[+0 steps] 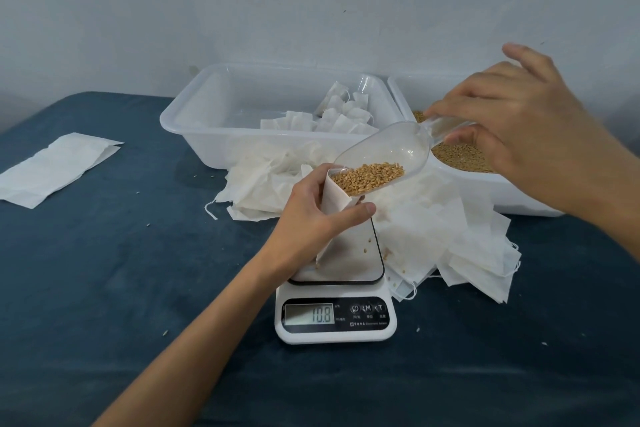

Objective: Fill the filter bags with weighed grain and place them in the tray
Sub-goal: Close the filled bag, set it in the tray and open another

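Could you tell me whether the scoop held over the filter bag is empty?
No, the clear scoop in the right hand holds grain at its mouth, above the filter bag gripped by the left hand.

We see open blue tablecloth (104, 270) left of and in front of the scale (336, 319), loose filter bags (450, 236) crowding its right and rear, tray (194, 121) and grain bin (519, 194) walling the back, flat paper stack (55, 166) far left.

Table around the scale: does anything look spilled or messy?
Yes. Stray grains lie on the scale platform, and a few more dot the blue cloth. Empty filter bags sprawl in a loose heap.
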